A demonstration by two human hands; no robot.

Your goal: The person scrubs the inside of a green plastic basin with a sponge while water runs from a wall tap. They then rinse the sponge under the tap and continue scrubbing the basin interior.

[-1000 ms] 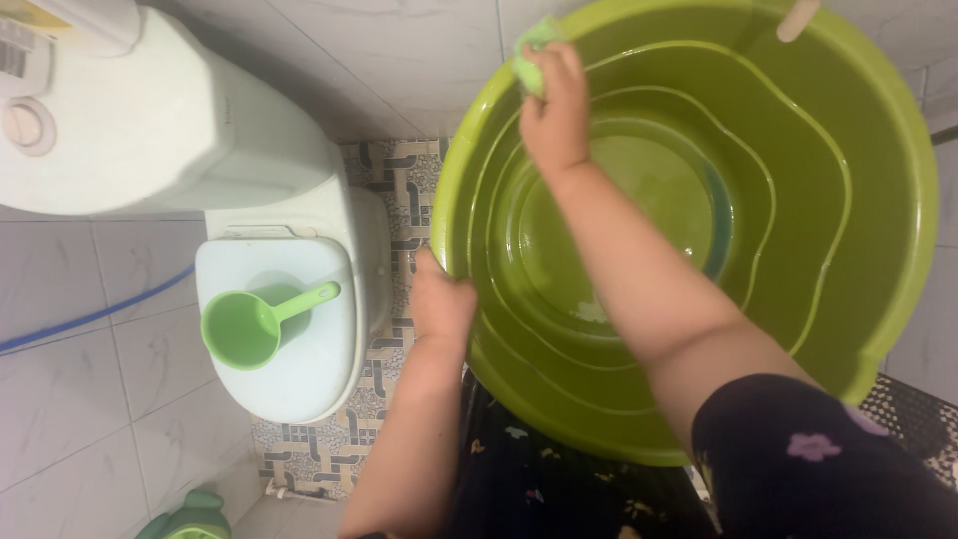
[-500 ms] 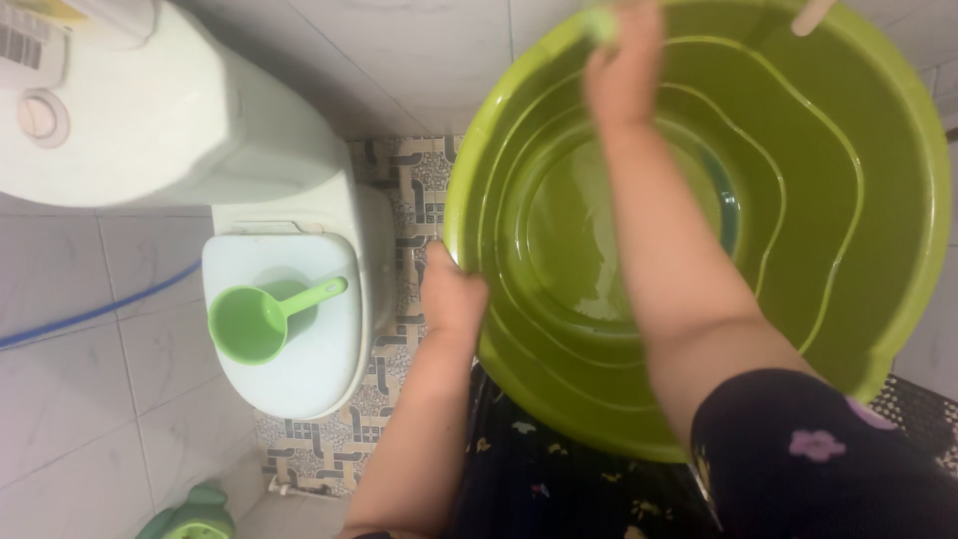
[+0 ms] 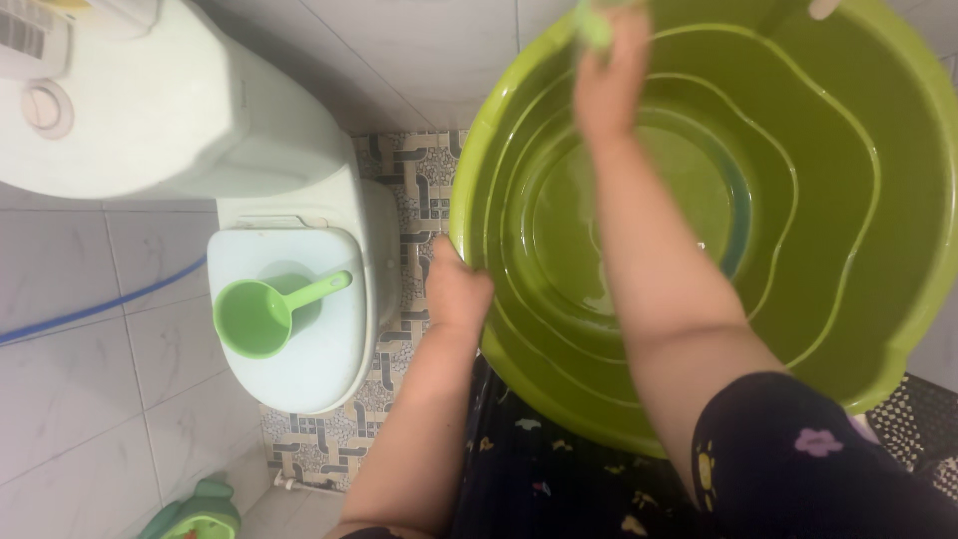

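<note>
While your right hand [image 3: 609, 85] has slid along the far inner wall of the large round lime-green plastic basin [image 3: 848, 329], from the upper-left rim a second ago toward the middle of the top edge now, your left hand [image 3: 454, 289] has kept its place on the near-left rim. You hold the basin tilted up against your lap, its stepped, wavy inside facing you, wet and shiny with a little water gathered low in the bottom ring. Your right grip is pinched on a small pale-green scrubbing pad [image 3: 596, 25], which pokes out above your fingers and is blurred; your left grip is closed over the rim, thumb side toward you.

To my eye that shift means the scrubbing stroke is travelling round the upper wall, so the left part of that band looks covered and the right part looks not yet reached.

Beside you stands a white toilet [image 3: 289, 319] with its lid down, a light-green plastic dipper with a handle [image 3: 269, 314] resting on it, over a patterned tile floor [image 3: 409, 190].
</note>
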